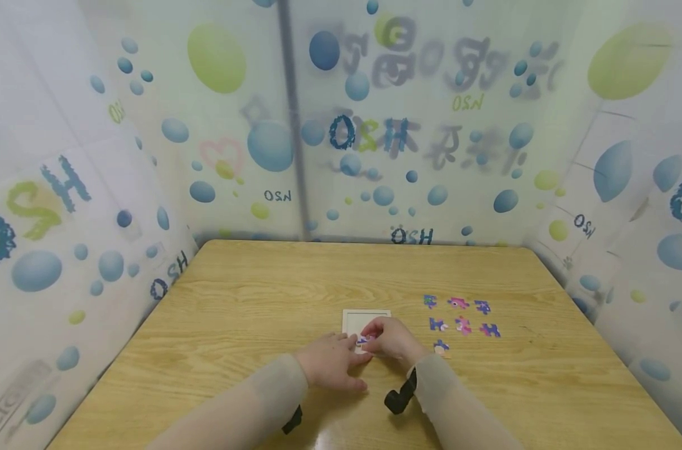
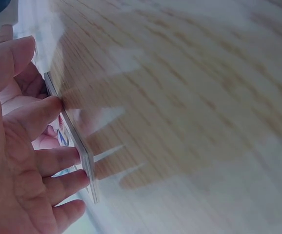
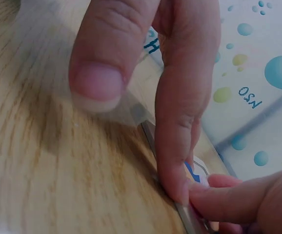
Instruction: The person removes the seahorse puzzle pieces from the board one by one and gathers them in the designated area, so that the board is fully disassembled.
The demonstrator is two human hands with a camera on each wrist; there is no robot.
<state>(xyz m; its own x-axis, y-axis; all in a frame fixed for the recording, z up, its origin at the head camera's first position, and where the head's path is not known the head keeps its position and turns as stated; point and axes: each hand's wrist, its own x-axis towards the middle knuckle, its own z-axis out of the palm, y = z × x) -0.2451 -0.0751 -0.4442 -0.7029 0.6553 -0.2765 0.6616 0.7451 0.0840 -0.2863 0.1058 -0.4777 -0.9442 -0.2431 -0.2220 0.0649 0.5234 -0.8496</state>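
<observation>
A small pale puzzle board [image 1: 345,320] with a raised rim lies on the table, with colourful jigsaw pieces [image 1: 366,340] in its near part, partly hidden by fingers. My left hand [image 1: 328,364] rests along the board's left and near edges; the left wrist view shows its fingers extended, several fingertips right at the board's edge [image 2: 76,134]. From the right, my right hand [image 1: 398,342] reaches over the board. In the right wrist view its straight index finger [image 3: 180,122] presses down at the board beside a left fingertip, while its thumb [image 3: 102,63] stands apart from it.
Several loose jigsaw pieces [image 1: 458,303] in pink, blue and purple lie in rows to the board's right. The nearest one [image 1: 441,347] is close to my right wrist. Beyond the wooden table [image 1: 250,275] hang patterned curtains [image 1: 352,206] on three sides.
</observation>
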